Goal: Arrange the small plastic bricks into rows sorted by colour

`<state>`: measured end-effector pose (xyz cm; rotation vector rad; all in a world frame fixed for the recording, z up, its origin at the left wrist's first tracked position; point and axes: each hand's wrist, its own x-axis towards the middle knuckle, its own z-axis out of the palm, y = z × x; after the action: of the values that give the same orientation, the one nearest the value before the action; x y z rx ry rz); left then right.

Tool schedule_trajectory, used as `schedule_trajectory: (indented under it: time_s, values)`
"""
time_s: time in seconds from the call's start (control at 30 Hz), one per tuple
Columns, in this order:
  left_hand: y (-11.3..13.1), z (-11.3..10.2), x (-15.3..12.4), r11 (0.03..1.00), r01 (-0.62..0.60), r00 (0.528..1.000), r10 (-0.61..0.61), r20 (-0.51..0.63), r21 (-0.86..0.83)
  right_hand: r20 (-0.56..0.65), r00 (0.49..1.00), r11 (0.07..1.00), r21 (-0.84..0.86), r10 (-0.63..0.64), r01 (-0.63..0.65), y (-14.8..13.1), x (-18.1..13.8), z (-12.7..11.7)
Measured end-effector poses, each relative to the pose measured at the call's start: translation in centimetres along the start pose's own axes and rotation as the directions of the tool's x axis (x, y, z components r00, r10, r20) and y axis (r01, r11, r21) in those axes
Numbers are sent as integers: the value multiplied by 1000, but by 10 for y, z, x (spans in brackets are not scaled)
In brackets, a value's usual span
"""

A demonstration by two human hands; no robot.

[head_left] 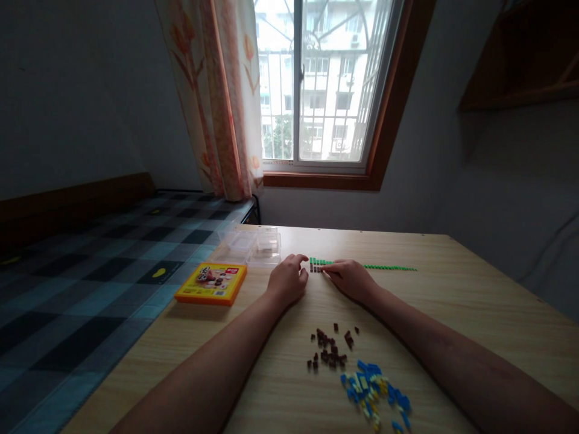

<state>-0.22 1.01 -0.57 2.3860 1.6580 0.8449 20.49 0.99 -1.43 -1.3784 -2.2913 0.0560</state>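
My left hand (288,280) rests on the table at the left end of the rows, thumb and fingers apart, holding nothing. Opposite it, my right hand (350,278) has its fingertips together at the right end of a short row of brown toy bricks (314,269). They pinch a brown brick there, mostly hidden by the fingers. Just behind runs a long line of small green bricks (391,267), partly covered by my right hand. Between my forearms lie a loose pile of brown bricks (332,355) and, closer, a mixed heap of blue, yellow and pale bricks (373,389).
A yellow-orange box (211,283) with a printed lid lies left of my left hand. Behind it are clear plastic trays (246,244). The wooden table (474,325) adjoins a bed with a checked cover (90,301) on the left. A window (325,84) is ahead.
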Motion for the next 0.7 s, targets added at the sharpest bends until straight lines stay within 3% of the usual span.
schedule_trajectory:
  time_s: [0.27, 0.33, 0.4, 0.47, 0.57, 0.63, 0.7]
  values:
    - [2, -3, 0, 1000, 14, 1000, -14, 12, -6, -24, 999, 993, 113, -38, 41, 1, 0, -2]
    - [3, -4, -1, 1000, 18, 1000, -18, 12, -7, 53, 998, 985, 172, -34, 24, 2, 0, -8]
    - [5, -5, -1, 1000, 23, 1000, -23, 17, 3, 211, 977, 971, 236, -9, -42, 3, 0, -19]
    - [6, -5, -1, 1000, 21, 1000, -22, 19, 19, 434, 900, 943, 310, -31, -117, 4, 0, -32]
    - [6, -5, -1, 999, 15, 1000, -16, 18, 43, 711, 698, 924, 316, -82, -214, 0, -2, -49]
    - [6, -5, -1, 999, 8, 1000, -8, 16, 52, 801, 592, 927, 285, -91, -244, -6, -3, -55]
    - [5, -5, 0, 999, -3, 1000, 2, 12, 53, 816, 570, 942, 258, -94, -213, -13, -5, -58]
